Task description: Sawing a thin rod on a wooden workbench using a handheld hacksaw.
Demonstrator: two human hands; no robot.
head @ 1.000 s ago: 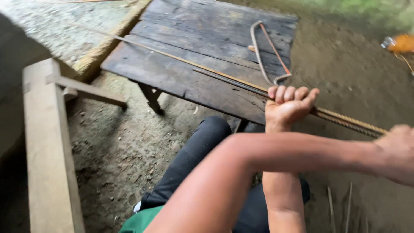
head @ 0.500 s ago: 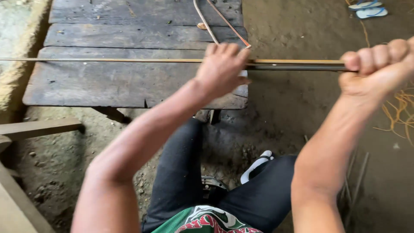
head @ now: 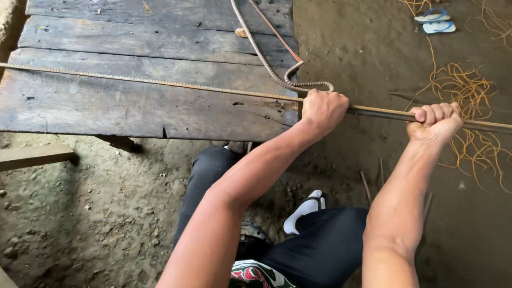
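Steel rebar (head: pixel 160 82), long & ribbed, lay across the weathered plank table (head: pixel 106 114) from the far left edge, ran past the table's right edge and went on over the dirt floor (head: pixel 80 213) to the right side of the view. Both hands were on it. Left hand (head: pixel 324 109) sat just at the table's right edge, fist clenched round the bar, knuckles up, wrist bent a bit, forearm stretched out long from lower centre. Right hand (head: pixel 434 121) gripped the same bar further right, off the table & over the floor, fingers curled over the top w/ nails showing, forearm rising nearly straight from the bottom edge. Hands were near each other but apart, w/ a bare stretch of bar between them. Each grip was closed tight on the rebar.

Bent rebar piece (head: pixel 277 74), curved & hooked, lay on the table just behind the left hand. Tangle of orange wire (head: pixel 458 88) lay on the floor behind the right hand. Pair of flip-flops (head: pixel 434 21) sat far right at the top. Person's legs in dark trousers (head: pixel 320 250) showed below the arms, plus a white sandalled foot (head: pixel 304 210).
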